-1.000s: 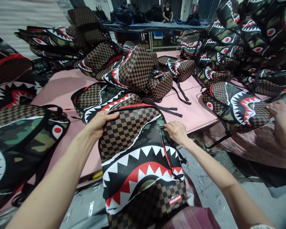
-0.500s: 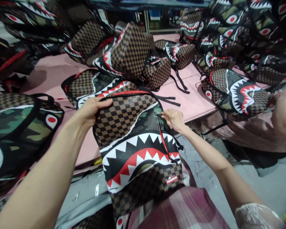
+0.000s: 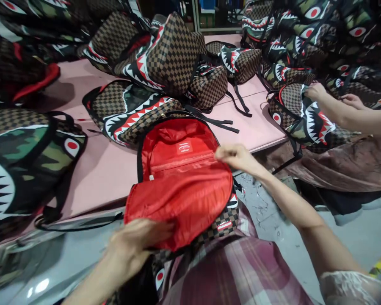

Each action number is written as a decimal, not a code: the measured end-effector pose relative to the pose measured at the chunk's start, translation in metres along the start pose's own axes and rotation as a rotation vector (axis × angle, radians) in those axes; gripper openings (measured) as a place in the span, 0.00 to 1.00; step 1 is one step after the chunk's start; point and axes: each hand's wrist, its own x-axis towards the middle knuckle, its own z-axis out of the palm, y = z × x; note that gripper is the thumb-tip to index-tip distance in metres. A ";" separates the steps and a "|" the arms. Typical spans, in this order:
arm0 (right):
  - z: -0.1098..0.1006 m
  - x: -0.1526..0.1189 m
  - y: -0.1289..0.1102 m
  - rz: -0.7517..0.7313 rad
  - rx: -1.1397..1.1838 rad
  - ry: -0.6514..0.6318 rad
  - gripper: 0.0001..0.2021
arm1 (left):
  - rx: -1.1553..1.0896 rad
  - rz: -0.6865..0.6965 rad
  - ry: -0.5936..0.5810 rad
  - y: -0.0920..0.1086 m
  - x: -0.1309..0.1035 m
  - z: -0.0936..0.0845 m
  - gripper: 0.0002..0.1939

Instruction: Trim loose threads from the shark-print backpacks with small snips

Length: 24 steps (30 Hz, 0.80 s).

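A checkered backpack [image 3: 178, 195] with red lining lies across my lap and against the table edge, its front panel folded down toward me. A small label [image 3: 184, 147] shows on the lining. My left hand [image 3: 133, 243], blurred, has its fingers over the lower left of the folded panel and grips it. At the right rim of the opening, my right hand [image 3: 236, 157] is closed with curled fingers on the edge; its fingertips are smeared. Below the panel a bit of the checkered front with a red patch [image 3: 225, 226] peeks out.
Several shark-mouth backpacks lie on the pink table [image 3: 108, 169], one [image 3: 136, 111] just beyond mine and a camouflage one [image 3: 28, 161] at left. More are piled behind. At right, another person's hand [image 3: 317, 91] touches a backpack [image 3: 307, 114].
The backpack's front panel has been folded down, exposing the red lining. My left hand moved from the top edge down toward me. The other person's hand moved up onto the right-hand backpack.
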 end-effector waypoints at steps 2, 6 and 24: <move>0.016 -0.030 0.014 -0.015 -0.105 -0.171 0.09 | 0.143 -0.032 0.042 0.005 -0.033 0.025 0.24; 0.033 -0.079 0.047 0.104 -0.050 -0.105 0.10 | 0.387 -0.037 -0.047 0.007 -0.064 0.052 0.21; 0.044 -0.098 0.063 -0.024 -0.114 -0.114 0.19 | 0.093 -0.603 -0.423 -0.117 0.155 0.040 0.19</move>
